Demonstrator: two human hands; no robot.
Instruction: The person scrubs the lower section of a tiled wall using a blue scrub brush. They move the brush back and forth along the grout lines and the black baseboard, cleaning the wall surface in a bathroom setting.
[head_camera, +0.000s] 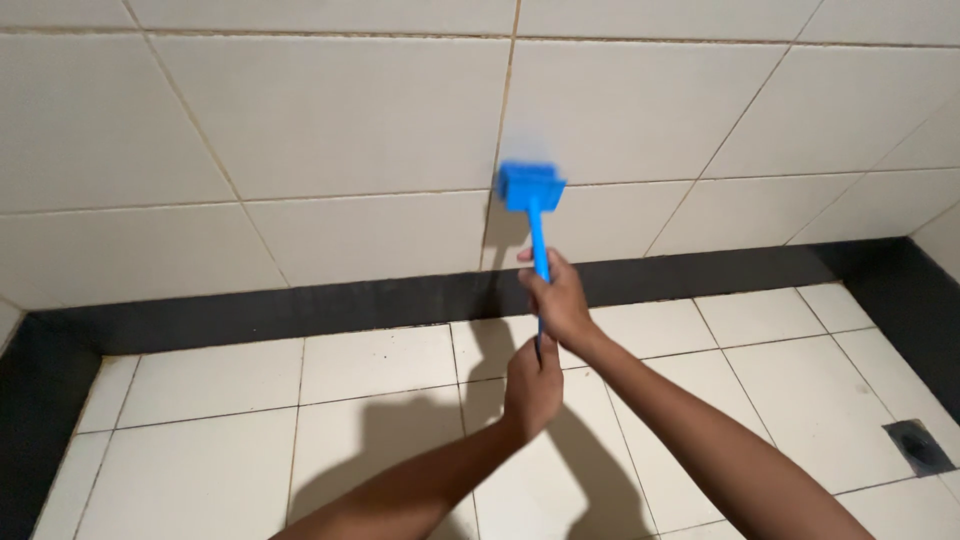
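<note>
on the left there is a white tiled wall and under it a dark strip that runs along the bottom of the wall. below that is the white tiled floor, and a shadow of the arms falls on it.

near the middle, the left hand is closed around the low end of a blue brush. just above it the right hand is closed around the same thin blue handle, higher up. the two hands are close, one above the other, almost touching. both arms come up from the bottom edge.

the brush stands almost straight up. its flat blue head is at the top and looks to be pressed on the wall, right by a line between two tiles. the head looks a bit blurry. the handle crosses in front of the dark strip.

on the right, the wall meets another wall in the far right corner, and the dark strip goes around that corner. down on the floor near the right edge there is a small dark drain, well apart from the hands.
</note>
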